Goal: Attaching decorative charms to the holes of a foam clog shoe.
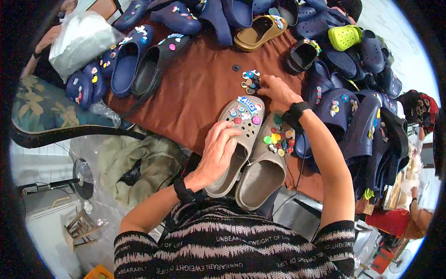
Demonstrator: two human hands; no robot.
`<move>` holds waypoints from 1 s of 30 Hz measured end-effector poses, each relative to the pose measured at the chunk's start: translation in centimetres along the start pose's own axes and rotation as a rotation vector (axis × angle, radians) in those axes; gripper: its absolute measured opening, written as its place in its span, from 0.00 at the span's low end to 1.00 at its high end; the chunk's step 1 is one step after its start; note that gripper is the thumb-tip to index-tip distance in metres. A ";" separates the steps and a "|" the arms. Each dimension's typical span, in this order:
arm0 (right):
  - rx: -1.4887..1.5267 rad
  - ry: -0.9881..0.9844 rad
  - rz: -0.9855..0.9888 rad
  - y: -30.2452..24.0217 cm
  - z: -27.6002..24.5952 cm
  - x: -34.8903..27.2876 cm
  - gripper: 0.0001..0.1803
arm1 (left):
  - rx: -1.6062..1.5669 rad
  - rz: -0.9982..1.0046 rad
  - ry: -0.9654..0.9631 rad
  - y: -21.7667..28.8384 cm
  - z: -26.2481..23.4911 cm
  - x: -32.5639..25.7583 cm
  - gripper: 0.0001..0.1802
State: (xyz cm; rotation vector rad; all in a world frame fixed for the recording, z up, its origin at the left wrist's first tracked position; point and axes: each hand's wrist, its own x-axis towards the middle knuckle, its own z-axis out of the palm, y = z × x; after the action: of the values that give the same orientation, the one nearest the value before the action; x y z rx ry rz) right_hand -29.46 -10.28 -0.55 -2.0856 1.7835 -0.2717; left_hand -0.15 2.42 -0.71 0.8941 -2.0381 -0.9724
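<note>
A pair of taupe clogs lies in front of me at the table's near edge, toes pointing away. My left hand [216, 152] grips the left clog [251, 134] by its upper, fingers over the top. Colourful charms and a blue-and-white name tag decorate that upper. The right clog [264, 174] has a cluster of green, yellow and red charms, and a thin white tie joins the two. Beyond the toes, my right hand [280, 93] reaches to a small pile of loose charms [251, 82]. Its fingers are bent together there; what they pinch is hidden.
A brown cloth [204, 74] covers the table. Many navy clogs [125, 69] line its far and right sides, with a tan clog [260, 33] and a lime one [344, 37] among them. A dark round piece [236, 68] lies near the charms. Another person's hand holds a plastic bag [83, 44].
</note>
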 end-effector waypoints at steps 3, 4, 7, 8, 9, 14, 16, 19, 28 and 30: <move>-0.062 -0.003 0.000 0.4 0.4 0.0 0.24 | 0.000 0.009 0.001 0.1 0.0 -0.1 0.16; -0.055 -0.011 0.004 0.5 0.4 0.0 0.24 | 0.000 0.010 0.004 0.1 0.0 0.0 0.15; -0.107 -0.022 -0.022 0.8 0.6 0.1 0.24 | -0.003 0.005 0.008 0.1 0.0 -0.1 0.15; -0.083 -0.011 -0.050 0.9 0.5 0.1 0.23 | -0.006 0.006 0.010 0.1 0.0 -0.2 0.14; -0.076 -0.012 -0.052 1.0 0.4 0.1 0.22 | -0.007 0.003 0.007 0.1 0.0 -0.1 0.14; -0.044 -0.001 -0.012 1.2 -0.4 -0.3 0.16 | -0.037 0.022 0.060 0.1 0.2 0.0 0.12; -0.044 0.021 0.024 1.1 -0.8 -0.7 0.15 | -0.033 0.022 0.059 0.1 0.1 0.0 0.12; 0.112 0.134 -0.076 0.2 -1.7 -2.0 0.15 | -0.030 0.014 0.057 0.2 0.1 0.1 0.12; 0.707 -0.258 -0.153 -6.1 -5.1 -7.4 0.08 | 0.017 -0.003 -0.019 0.2 -0.2 0.1 0.16; 0.604 -0.341 -0.154 -7.3 -4.6 -7.8 0.07 | 0.012 -0.008 -0.024 0.3 -0.2 0.1 0.16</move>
State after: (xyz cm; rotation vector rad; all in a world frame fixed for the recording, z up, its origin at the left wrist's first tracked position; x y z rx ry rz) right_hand -25.98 -2.53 7.41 -1.7035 1.1591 -0.4088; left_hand -0.10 2.40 -0.37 0.9018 -2.0637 -0.9812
